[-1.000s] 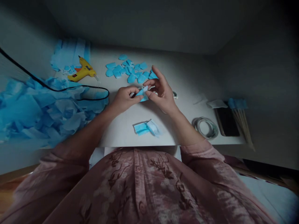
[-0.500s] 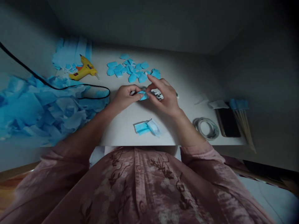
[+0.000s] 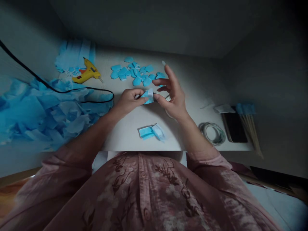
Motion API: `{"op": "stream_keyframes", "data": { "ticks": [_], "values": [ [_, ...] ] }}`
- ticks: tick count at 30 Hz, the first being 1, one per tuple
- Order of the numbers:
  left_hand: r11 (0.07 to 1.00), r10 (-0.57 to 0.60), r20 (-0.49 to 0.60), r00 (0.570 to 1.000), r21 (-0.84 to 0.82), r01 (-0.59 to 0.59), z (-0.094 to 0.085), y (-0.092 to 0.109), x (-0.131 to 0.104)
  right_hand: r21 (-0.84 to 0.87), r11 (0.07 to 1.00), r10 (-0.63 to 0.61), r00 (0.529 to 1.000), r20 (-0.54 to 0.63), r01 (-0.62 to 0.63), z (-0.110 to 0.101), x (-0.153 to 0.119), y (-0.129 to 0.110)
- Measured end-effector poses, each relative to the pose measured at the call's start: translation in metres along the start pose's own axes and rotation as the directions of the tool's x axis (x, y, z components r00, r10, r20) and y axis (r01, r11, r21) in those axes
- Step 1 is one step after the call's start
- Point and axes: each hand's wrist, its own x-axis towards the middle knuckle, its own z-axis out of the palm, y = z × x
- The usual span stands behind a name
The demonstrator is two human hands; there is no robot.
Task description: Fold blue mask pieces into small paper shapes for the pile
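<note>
Small blue-and-white fabric piece (image 3: 150, 95) pinched by left hand (image 3: 128, 101) over pale flat surface (image 3: 127, 134), presumably so right edge is left accessible. Right hand (image 3: 174, 98) spread wide, thumb by that edge; contact cannot be told. Yellow plastic glue gun (image 3: 88, 74) set far left, likely for hand room.

Set up as small craft corner, whether in home or workshop impossible to tell. Hemmed in by plain walls (image 3: 154, 29) at back and sides of pale desk (image 3: 125, 134). Marked as handwork spot by yellow glue gun (image 3: 88, 73), scraps (image 3: 48, 112) heaped at left, cut pieces (image 3: 137, 81) spread toward back, masks (image 3: 81, 50), tape (image 3: 221, 136) and blue-tipped sticks (image 3: 251, 131). Dimly lit.
</note>
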Motion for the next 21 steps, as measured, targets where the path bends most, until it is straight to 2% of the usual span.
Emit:
{"op": "stream_keyframes", "data": {
  "ticks": [5, 11, 16, 21],
  "values": [
    [0.993, 0.059, -0.005, 0.998, 0.106, -0.058, 0.003, 0.007, -0.002, -0.033, 0.998, 0.051, 0.996, 0.069, -0.049, 0.008, 0.001, 0.002],
    [0.979, 0.155, 0.02, 0.988, 0.128, -0.156, 0.004, 0.005, -0.002, -0.122, 0.992, 0.016, 0.998, 0.067, -0.007, 0.011, -0.002, 0.002],
    [0.995, 0.078, 0.014, 0.997, 0.057, -0.079, 0.002, 0.002, -0.002, -0.195, 0.975, -0.085, 0.99, 0.115, 0.106, 0.005, -0.002, -0.001],
    [0.998, -0.017, 0.014, 1.0, -0.064, 0.017, 0.002, 0.0, -0.001, -0.183, 0.973, -0.113, 0.982, 0.153, 0.14, -0.001, 0.0, 0.001]
  ]
}}
